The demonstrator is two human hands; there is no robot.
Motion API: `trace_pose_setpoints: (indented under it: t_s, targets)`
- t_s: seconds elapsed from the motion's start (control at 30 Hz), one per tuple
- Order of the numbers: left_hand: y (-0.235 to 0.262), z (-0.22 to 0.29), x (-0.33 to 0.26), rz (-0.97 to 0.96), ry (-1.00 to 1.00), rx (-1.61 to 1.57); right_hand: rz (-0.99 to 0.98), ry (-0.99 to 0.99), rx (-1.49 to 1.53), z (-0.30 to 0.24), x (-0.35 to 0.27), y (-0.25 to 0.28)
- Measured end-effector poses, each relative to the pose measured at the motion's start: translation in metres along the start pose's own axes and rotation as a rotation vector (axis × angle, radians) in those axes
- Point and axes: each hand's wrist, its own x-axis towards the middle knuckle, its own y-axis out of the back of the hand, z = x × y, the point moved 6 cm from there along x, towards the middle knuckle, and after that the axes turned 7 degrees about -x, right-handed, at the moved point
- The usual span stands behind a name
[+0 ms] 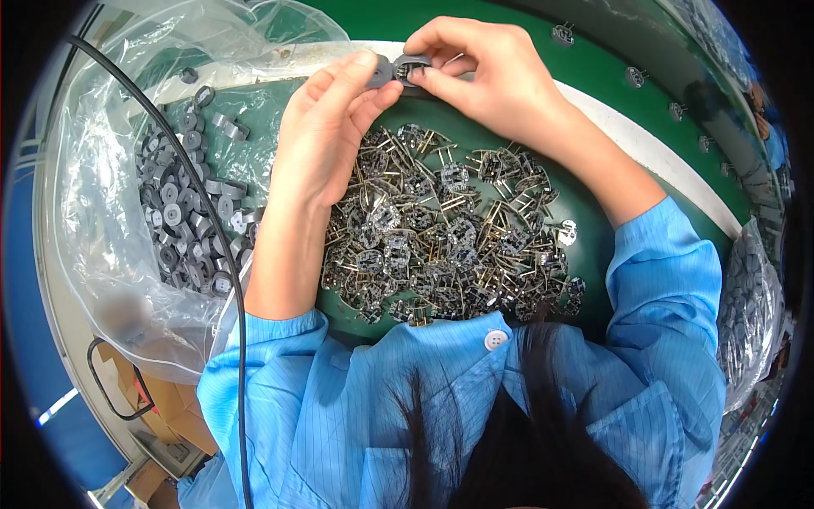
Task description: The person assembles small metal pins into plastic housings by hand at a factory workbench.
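Note:
At the far side of the table, my two hands meet. My left hand (pixel 318 127) pinches a grey round plastic cap (pixel 381 73) between thumb and fingers. Right beside it, my right hand (pixel 496 76) is closed on a small round grey housing (pixel 412 61) with a dark circuit part showing in it. Whether the two pieces touch, I cannot tell. Below my hands lies a heap of small round circuit boards with metal pins (pixel 441 229) on the green mat. Left of my left forearm, many grey round caps (pixel 174 212) lie in and on a clear plastic bag (pixel 102 195).
A black cable (pixel 182 157) runs down the left side, over the bag. Beyond a white curved rim (pixel 644 140), several circuit boards (pixel 634 76) sit spaced out on a green surface. Another clear bag of parts (pixel 748 314) is at the right, and a cardboard box (pixel 182 411) at the lower left.

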Motion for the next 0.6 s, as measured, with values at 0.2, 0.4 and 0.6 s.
trace_pose_setpoints:
  t_s: [0.2, 0.4, 0.6]
  targets:
    - [0.011, -0.001, 0.005, -0.029, 0.028, -0.138, 0.138, 0.289, -0.152, -0.018, 0.001, 0.003]
    - [0.002, 0.01, 0.003, 0.042, -0.111, 0.102, 0.072, -0.311, -0.139, 0.081, 0.028, 0.03]
    - [0.018, 0.019, 0.008, 0.026, -0.114, 0.119, 0.232, -0.115, -0.694, 0.107, 0.026, 0.051]
